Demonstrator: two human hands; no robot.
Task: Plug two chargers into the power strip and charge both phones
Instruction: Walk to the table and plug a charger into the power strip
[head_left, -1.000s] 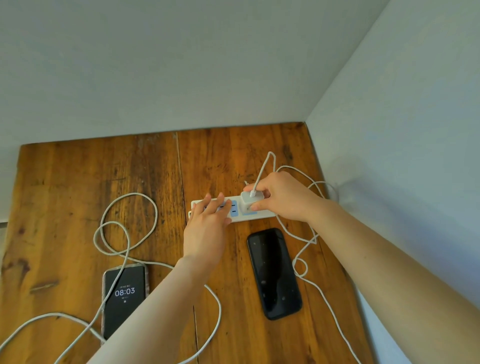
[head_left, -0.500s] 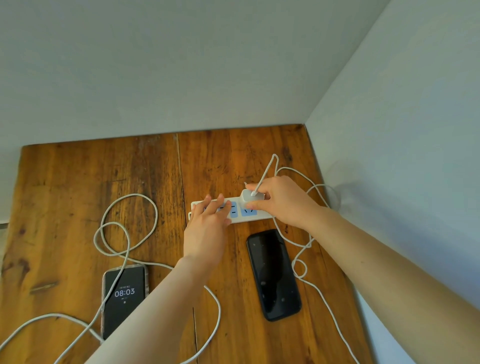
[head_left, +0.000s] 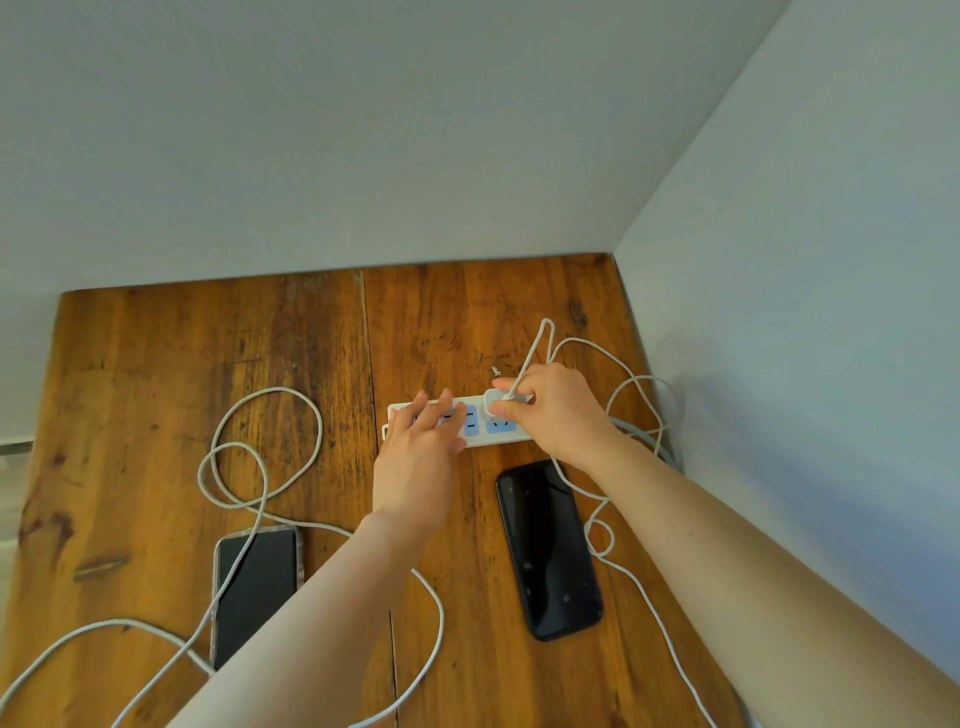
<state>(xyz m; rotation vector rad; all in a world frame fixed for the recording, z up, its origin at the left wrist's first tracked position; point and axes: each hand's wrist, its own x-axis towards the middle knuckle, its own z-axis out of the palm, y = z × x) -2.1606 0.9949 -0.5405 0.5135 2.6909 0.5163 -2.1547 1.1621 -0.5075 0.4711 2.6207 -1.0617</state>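
A white power strip (head_left: 480, 439) with blue sockets lies across the middle of the wooden table (head_left: 156, 364). My left hand (head_left: 423, 447) rests flat on its left half, fingers spread. My right hand (head_left: 558, 410) pinches a white charger (head_left: 496, 402) at the strip's far right socket; its cable (head_left: 537, 343) rises from it. A black phone (head_left: 548, 551) lies below the strip, dark. A second phone (head_left: 254, 587) in a pale case lies at the lower left, its screen dark, with a white cable (head_left: 260, 467) crossing it.
Grey walls close the table at the back and right. White cable loops lie left of the strip and along the right wall (head_left: 644, 405). More cable runs across the front of the table (head_left: 431, 623).
My right hand has shifted the charger slightly toward the far edge of the strip. The left phone's lit clock screen has gone dark. My left hand has stayed on the strip.
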